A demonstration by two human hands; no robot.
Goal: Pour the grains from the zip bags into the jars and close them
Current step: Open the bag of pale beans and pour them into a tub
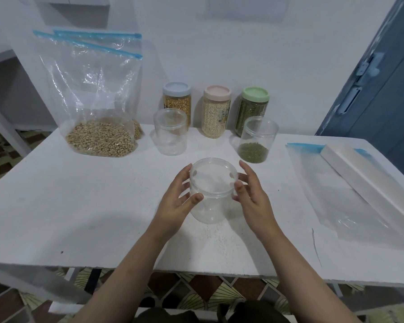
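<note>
Soft even light, faint shadows (wide-angle bending at edges).

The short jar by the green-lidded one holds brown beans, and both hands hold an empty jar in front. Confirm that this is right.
One detail is wrong. The head view shows the short jar by the green-lidded jar holding green grains, not brown beans; the brown beans are in the zip bag at the left. The rest stands: the left hand and right hand hold an empty jar in front.

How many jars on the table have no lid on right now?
3: one empty jar between the left hand and right hand, another empty jar beside the grain bag, and one jar holding green grains at right. None seems hidden.
</note>
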